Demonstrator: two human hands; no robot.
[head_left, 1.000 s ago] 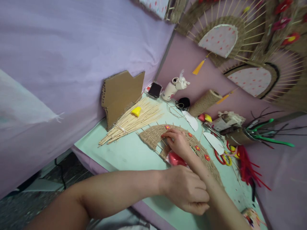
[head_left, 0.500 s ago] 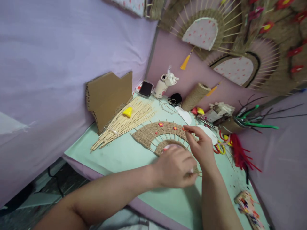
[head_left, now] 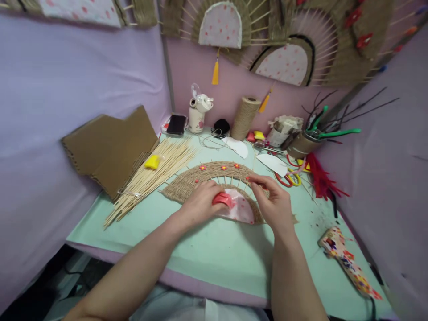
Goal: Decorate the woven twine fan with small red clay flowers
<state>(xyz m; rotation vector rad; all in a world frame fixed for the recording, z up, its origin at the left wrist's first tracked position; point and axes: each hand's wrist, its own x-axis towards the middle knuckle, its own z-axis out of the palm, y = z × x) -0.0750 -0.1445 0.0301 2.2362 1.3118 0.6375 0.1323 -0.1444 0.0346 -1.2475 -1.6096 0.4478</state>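
Note:
A half-round woven jute fan point(head_left: 187, 182) with stick ribs and small red flowers lies flat on the pale green table point(head_left: 214, 254). Its centre is a white dotted fabric patch point(head_left: 241, 209). My left hand point(head_left: 199, 204) rests on the fan's lower middle, fingers closed round a small red object point(head_left: 223, 199). My right hand point(head_left: 274, 200) hovers over the fan's right side, thumb and fingers pinched together at the woven band; what they hold is too small to name.
A bundle of bamboo sticks point(head_left: 152, 176) with a yellow piece and a cardboard sheet point(head_left: 110, 147) lie left. At the back stand a phone, a mug, a twine spool point(head_left: 244, 118), scissors point(head_left: 290, 178) and red pipe cleaners point(head_left: 321, 183). A patterned tool point(head_left: 347, 263) lies right. Finished fans hang on the wall.
The view swung to face the table squarely. My left hand moved from the fan's right end to its centre, with the red object showing in it. My right hand stayed near the band's right side.

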